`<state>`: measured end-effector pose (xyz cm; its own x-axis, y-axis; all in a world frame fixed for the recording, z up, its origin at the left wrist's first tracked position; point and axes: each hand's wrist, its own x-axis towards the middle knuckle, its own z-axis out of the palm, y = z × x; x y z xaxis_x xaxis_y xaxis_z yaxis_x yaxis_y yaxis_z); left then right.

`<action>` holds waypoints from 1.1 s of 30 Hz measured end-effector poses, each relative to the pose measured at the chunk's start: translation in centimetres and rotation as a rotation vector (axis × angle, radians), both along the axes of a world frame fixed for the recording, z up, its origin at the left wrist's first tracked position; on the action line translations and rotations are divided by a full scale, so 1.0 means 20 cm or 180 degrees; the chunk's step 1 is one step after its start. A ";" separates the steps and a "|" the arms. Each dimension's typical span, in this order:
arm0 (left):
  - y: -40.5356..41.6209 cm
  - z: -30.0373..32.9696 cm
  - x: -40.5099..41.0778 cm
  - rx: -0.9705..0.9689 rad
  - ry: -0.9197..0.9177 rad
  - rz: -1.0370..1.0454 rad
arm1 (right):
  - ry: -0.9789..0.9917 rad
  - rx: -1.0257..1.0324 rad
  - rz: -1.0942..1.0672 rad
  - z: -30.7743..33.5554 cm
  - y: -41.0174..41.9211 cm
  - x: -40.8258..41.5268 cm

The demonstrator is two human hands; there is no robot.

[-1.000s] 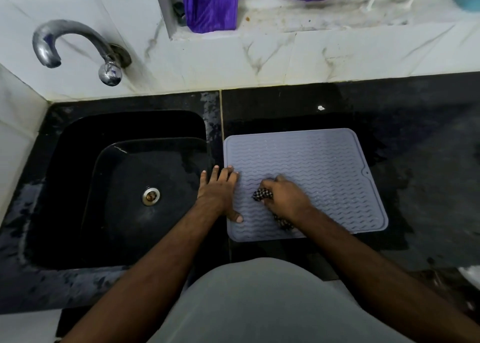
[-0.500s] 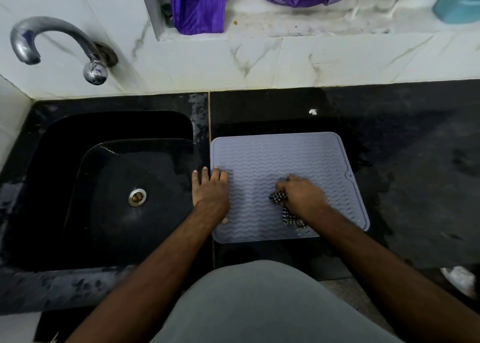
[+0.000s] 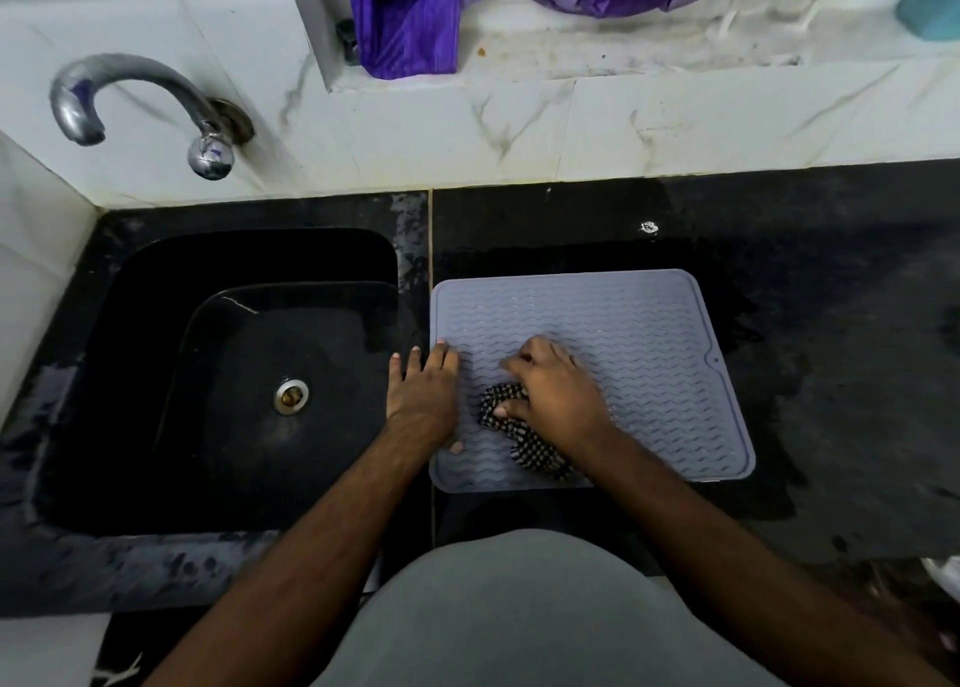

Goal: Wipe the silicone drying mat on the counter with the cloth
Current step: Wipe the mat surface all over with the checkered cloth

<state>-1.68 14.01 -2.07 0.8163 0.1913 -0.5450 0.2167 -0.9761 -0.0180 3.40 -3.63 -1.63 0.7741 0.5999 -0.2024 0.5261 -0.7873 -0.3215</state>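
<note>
A grey silicone drying mat (image 3: 639,333) with wavy ridges lies flat on the black counter (image 3: 841,374), just right of the sink. My right hand (image 3: 553,387) grips a black-and-white checked cloth (image 3: 524,439) and presses it on the mat's lower left part; most of the cloth is hidden under the hand. With its fingers straight, my left hand (image 3: 423,395) lies flat on the mat's left edge, its thumb on the mat.
A black sink (image 3: 249,374) with a metal drain (image 3: 291,397) lies to the left, under a chrome tap (image 3: 140,109). White marble tiles form the back wall. Purple fabric (image 3: 410,15) hangs in the window ledge above. The counter around the mat looks wet.
My right hand has slid the cloth back to the left across the mat, closer to my left hand. My left hand stays on the mat's left edge.
</note>
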 end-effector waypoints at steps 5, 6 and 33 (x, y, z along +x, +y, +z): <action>0.02 -0.01 0.00 -0.0089 -0.0012 -0.0011 | -0.0221 -0.0324 0.0096 -0.12 -0.06 -0.21; 0.02 -0.01 0.00 -0.0094 -0.0006 -0.0024 | -0.0339 -0.0440 0.0158 -0.15 -0.09 -0.22; -0.01 0.00 0.01 0.0335 0.0378 -0.0059 | -0.0233 -0.0830 0.0405 0.05 -0.14 -0.12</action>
<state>-1.49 13.75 -2.00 0.7513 0.2379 -0.6156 0.1890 -0.9713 -0.1447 1.02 -6.47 -0.61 0.7142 0.6281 -0.3088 0.6402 -0.7646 -0.0746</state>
